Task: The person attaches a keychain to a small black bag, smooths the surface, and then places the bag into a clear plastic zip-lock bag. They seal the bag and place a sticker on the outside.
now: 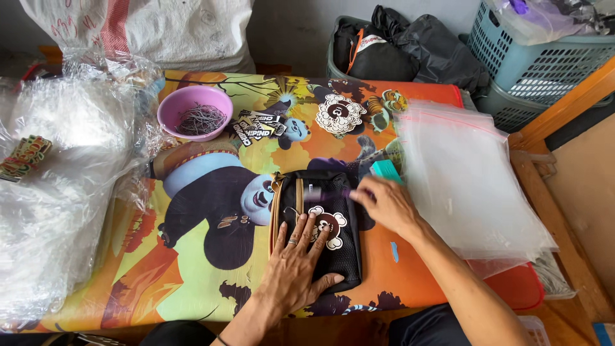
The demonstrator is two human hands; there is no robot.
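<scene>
Black pouch point(320, 224), lying low in the middle of the head view on the cartoon-printed mat point(192, 269), could slide or bunch if the flat press slackens, and the round panda tag point(328, 227) on it might shift. Left hand point(298, 259) lies spread, palm down, on the pouch. Right hand point(387, 205), loosely curled (motion-blurred, so I cannot tell what it pinches), touches the pouch's upper right edge beside a teal object point(386, 170).

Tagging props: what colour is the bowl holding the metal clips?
Pink-purple bowl, plain and unpatterned, at the table's far left; the head view shows it clearly.
</scene>
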